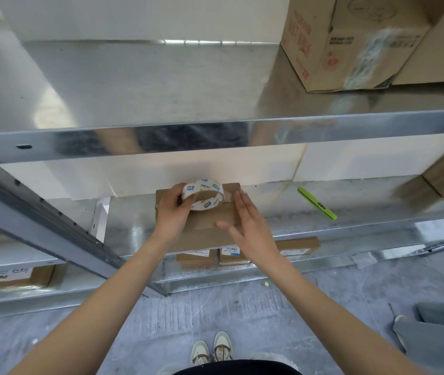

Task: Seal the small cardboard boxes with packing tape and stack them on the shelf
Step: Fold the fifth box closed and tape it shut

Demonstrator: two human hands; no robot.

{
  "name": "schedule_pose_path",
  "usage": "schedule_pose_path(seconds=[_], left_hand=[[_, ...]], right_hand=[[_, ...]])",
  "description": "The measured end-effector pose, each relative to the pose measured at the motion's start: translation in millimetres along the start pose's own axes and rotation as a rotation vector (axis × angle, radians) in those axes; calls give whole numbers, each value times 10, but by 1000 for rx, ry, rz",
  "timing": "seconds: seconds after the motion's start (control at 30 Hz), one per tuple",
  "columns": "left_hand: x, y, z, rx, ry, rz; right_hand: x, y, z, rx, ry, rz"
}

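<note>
Gripping the tape roll in your left hand, you hold it on edge over the far end of the box. Your right hand is flat, fingers spread, holding nothing, at the box's right side. That box sits on the middle shelf, a green cutter well right of it, smaller boxes below it.

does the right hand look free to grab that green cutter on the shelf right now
Probably yes. The right hand is open and flat over the small cardboard box, holding nothing, and the green cutter lies on bare shelf to its right with nothing between. The left hand holds the tape roll.
</note>
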State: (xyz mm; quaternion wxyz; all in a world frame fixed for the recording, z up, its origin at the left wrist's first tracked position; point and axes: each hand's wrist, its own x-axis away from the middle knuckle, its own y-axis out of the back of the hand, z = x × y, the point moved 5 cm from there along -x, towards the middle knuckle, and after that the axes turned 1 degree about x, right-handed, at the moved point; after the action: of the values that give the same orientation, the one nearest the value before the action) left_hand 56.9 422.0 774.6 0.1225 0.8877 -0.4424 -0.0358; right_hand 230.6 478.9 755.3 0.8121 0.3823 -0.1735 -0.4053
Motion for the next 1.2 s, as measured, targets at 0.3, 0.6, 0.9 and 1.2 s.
schedule_pose_path(seconds=[0.3, 0.6, 0.9, 1.2], left_hand=[[23, -17, -170, -357, -202, 27], [99, 563, -327, -987, -456, 109], [141, 678, -460, -1228, -690, 214], [110, 734, -526, -1430, -828, 267]], right_hand=[[-32, -31, -16, 499, 26, 49], [-22, -39, -18, 539, 9, 67], [-12, -39, 0, 539, -5, 81], [-16, -39, -4, 564, -12, 93]])
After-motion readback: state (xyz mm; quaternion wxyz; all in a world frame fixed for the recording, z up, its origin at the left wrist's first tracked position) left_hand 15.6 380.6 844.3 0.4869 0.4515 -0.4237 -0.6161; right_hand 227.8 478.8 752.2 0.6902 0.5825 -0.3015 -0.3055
